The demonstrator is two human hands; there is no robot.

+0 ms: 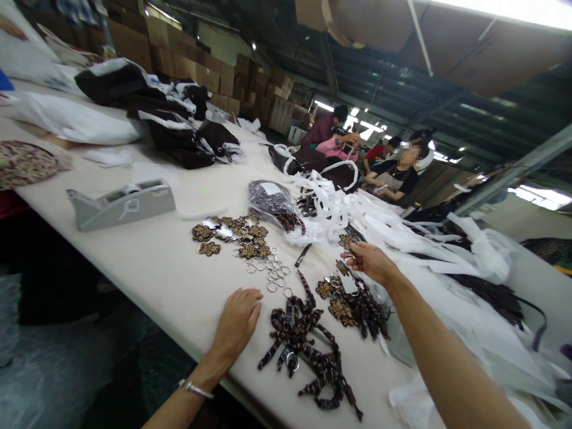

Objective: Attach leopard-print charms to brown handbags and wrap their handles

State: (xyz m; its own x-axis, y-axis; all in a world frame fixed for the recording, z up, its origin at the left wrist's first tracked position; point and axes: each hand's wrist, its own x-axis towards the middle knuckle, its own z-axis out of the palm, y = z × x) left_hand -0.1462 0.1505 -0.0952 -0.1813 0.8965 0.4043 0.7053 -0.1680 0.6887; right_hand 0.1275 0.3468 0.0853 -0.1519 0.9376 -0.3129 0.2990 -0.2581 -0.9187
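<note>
My right hand (369, 261) is raised over the right side of the table, its thumb and fingers closed on a leopard-print flower charm (345, 241). Below it lies a heap of finished-looking bead strands (373, 313) with more leopard-print flower charms (341, 311) attached. My left hand (236, 322) rests near the front edge, fingers loosely stretched, with nothing visible in it. Beside it are loose metal split rings (272, 275) and a tangled pile of dark brown bead strands (306, 351). Farther back lies a pile of loose flower charms (230, 229).
A grey tape dispenser (123, 205) stands at the left. Behind the charms sits a plastic bag of dark beads (270, 199). White straps (384, 220) spread across the right; dark bags (179, 134) lie at the back. Several people work beyond the table (156, 274).
</note>
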